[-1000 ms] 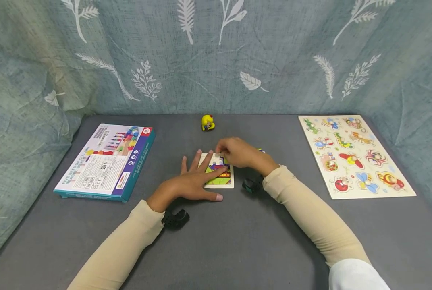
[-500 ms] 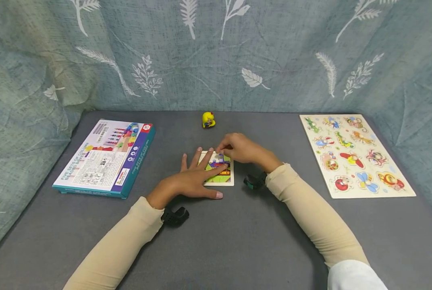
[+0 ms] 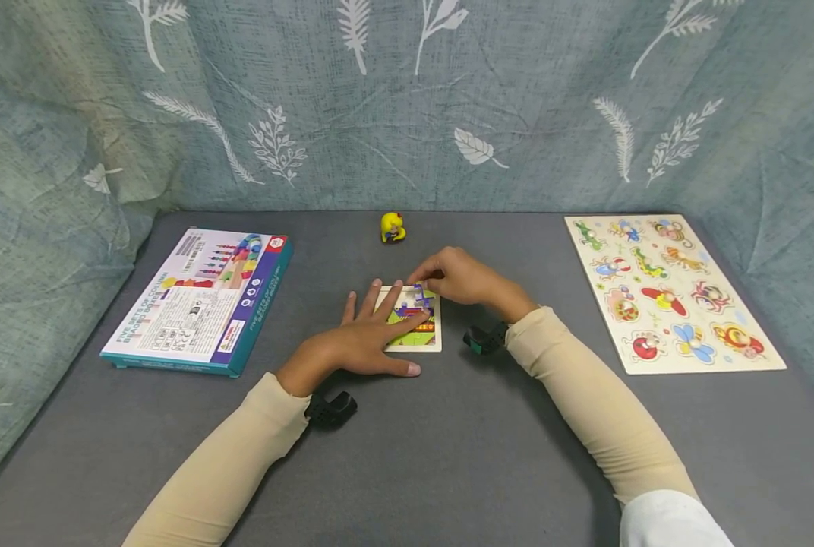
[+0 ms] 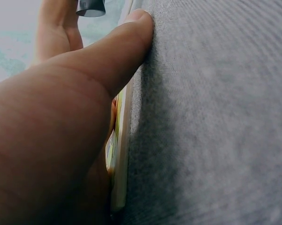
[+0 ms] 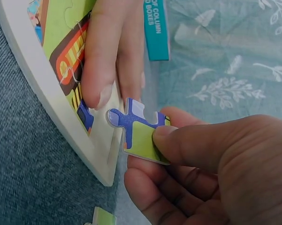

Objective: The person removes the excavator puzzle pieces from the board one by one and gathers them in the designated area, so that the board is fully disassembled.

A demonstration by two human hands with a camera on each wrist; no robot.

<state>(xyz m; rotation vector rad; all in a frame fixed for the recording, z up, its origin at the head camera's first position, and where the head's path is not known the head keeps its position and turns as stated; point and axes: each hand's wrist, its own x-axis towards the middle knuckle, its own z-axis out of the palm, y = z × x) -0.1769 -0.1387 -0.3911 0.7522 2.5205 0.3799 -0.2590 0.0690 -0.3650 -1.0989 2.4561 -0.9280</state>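
A small jigsaw puzzle board (image 3: 438,334) with a pale frame lies mid-table. My left hand (image 3: 362,346) rests on it with fingers spread, covering its left part; in the left wrist view the thumb (image 4: 126,40) lies on the cloth beside the board's edge. At the upper right corner of the board, my right hand (image 3: 460,277) pinches a puzzle piece (image 5: 143,138) between thumb and fingers. The piece is green and blue-purple with a rounded knob, held tilted over a bare pale part of the board. Fitted pieces show an orange-and-black vehicle (image 5: 68,65) on green.
Another puzzle piece (image 5: 103,217) lies near the board's corner. A yellow toy figure (image 3: 392,227) stands behind the board. On the left is a teal-sided box (image 3: 198,304); on the right, an insect picture board (image 3: 673,296). A patterned curtain (image 3: 407,114) hangs behind the table.
My right hand has shifted slightly back and to the right, and its puzzle piece now shows more clearly at the board's corner. The left hand has kept its place on the board.
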